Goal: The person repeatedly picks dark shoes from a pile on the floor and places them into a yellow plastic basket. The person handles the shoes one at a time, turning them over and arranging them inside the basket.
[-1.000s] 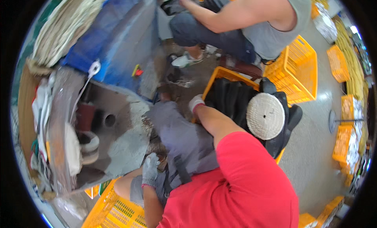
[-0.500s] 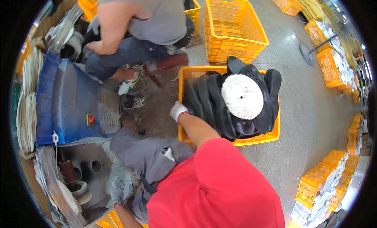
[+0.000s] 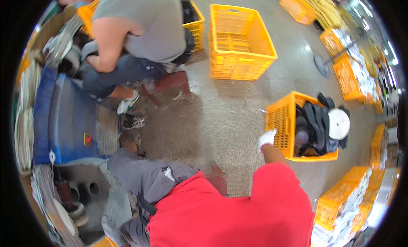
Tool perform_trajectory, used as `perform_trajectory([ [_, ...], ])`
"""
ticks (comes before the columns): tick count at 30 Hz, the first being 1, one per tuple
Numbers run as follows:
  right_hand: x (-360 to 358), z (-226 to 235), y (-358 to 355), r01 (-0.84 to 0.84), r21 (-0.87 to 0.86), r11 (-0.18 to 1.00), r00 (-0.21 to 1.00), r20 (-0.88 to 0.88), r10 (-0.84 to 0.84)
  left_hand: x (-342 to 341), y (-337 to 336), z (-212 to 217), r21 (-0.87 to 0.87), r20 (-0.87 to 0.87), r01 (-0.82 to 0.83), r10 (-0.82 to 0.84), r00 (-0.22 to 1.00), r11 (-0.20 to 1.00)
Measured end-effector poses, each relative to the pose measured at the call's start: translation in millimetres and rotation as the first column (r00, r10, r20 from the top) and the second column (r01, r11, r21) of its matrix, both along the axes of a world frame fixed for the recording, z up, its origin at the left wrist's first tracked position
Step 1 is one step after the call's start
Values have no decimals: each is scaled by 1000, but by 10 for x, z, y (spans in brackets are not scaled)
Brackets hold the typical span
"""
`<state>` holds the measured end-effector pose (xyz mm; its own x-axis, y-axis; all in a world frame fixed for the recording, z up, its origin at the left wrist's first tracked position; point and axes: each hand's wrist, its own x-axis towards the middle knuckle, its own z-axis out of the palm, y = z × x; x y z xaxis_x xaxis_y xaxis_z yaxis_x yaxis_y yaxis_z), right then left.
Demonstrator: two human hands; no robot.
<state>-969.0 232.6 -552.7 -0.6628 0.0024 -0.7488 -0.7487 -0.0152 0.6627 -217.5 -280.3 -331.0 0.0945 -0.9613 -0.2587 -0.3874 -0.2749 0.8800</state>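
My right hand (image 3: 267,141), in a white glove, reaches out with its fingers extended against the near left side of a yellow plastic crate (image 3: 281,115). Black clog-like shoes (image 3: 315,119) fill this crate, and a round white disc (image 3: 339,124) with a small centre hole lies on top of them. At the lower left my left hand (image 3: 111,230), in a greyish glove, is low beside my leg and next to the machine's grey hood (image 3: 95,174). Its fingers are blurred, so their pose is unclear.
A co-worker in a grey top (image 3: 146,25) sits at the upper left beside a blue machine housing (image 3: 74,115). Another yellow crate (image 3: 242,66) stands ahead. A wheel (image 3: 78,215) sits inside the hood. More yellow crates (image 3: 340,204) line the right, near a stand's round base (image 3: 321,66).
The crate of black shoes has slid away to the right and turned somewhat, with my right arm stretched after it. My left hand appears lower in view.
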Motion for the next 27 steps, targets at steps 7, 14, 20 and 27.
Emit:
perform_trajectory([
  [7,798,-325,-2369,684,-528,502,598,801,29,1617,2944,596,-700,560,-206,705,435,684],
  [14,1339,847,-5293,375,-905,202,539,390,747,745,5134,-141,-684,452,-715,855,-256,147],
  [20,3766,2986,-5435,625,-661,416,-156,416,896,240,4611,-668,-375,-429,-877,895,-123,-301],
  [27,7017,2246,-3654,513,110,851,-201,980,-6,1358,4874,-93,-556,-228,-821,974,-2,-132],
])
